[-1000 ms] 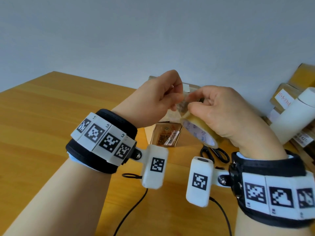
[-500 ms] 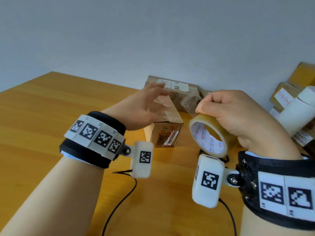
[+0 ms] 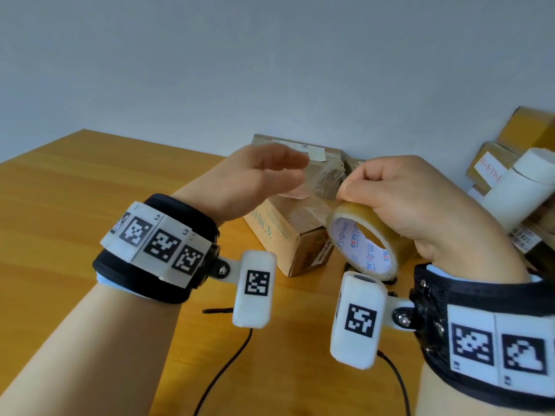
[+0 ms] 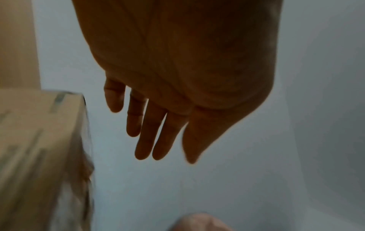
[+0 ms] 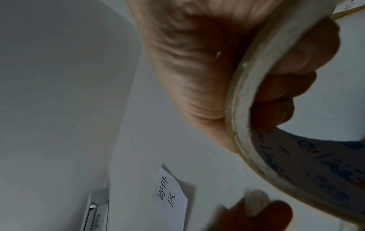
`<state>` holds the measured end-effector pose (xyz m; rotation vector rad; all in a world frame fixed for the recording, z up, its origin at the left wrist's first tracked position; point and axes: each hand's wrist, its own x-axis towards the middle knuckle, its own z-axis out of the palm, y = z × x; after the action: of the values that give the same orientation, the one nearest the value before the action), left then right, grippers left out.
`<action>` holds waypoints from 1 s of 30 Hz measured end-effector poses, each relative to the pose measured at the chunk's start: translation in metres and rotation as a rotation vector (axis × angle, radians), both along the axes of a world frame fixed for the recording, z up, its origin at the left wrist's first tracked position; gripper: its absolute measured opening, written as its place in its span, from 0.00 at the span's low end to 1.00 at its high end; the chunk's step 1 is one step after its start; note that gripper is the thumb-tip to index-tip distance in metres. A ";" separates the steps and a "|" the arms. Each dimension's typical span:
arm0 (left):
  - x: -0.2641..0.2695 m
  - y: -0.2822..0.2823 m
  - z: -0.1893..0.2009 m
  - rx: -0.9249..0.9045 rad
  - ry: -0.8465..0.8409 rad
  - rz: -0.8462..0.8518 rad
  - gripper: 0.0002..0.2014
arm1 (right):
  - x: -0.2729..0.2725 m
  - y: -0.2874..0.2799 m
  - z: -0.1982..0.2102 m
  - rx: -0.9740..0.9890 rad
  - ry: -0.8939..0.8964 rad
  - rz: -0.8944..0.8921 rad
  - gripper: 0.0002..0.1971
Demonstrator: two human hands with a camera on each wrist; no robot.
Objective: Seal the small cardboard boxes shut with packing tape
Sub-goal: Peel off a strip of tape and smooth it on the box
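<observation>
A small brown cardboard box (image 3: 285,232) with green print on its side lies on the wooden table (image 3: 75,211). Over its far end hovers my left hand (image 3: 279,172), fingers straight and holding nothing. In the left wrist view the fingers (image 4: 150,132) are clear of the blurred box (image 4: 39,140). To the right, my right hand (image 3: 387,187) grips a roll of clear packing tape (image 3: 363,238) above the table. The right wrist view shows its fingers curled through the roll (image 5: 247,118).
A second taped box (image 3: 300,148) stands against the wall behind the small one. More boxes (image 3: 492,166) and a white cylinder (image 3: 522,187) are stacked at the right. Black scissors (image 3: 390,280) lie partly hidden under the roll. Cables (image 3: 225,367) trail across the near table.
My left hand let go of the tape end, opened and moved left over the box. My right hand lowered the roll. The small box now shows its long printed side.
</observation>
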<state>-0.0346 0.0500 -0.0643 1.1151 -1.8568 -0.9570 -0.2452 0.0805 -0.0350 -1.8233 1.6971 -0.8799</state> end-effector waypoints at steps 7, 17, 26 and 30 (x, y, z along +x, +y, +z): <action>-0.022 0.001 -0.003 0.018 0.187 0.010 0.16 | 0.006 0.002 0.003 -0.025 0.113 0.039 0.06; -0.013 -0.011 0.007 -0.164 0.237 0.102 0.10 | -0.005 0.023 0.016 0.089 0.244 0.208 0.51; -0.010 -0.054 0.021 -0.055 0.084 0.205 0.07 | -0.013 0.004 0.001 -0.070 0.133 0.110 0.40; -0.003 -0.064 0.015 0.000 -0.005 0.233 0.07 | -0.015 0.007 0.005 -0.008 0.075 0.128 0.33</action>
<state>-0.0377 -0.0143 -0.0490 1.3015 -1.6862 -0.8201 -0.2606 0.0878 -0.0297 -1.9687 1.6026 -0.7751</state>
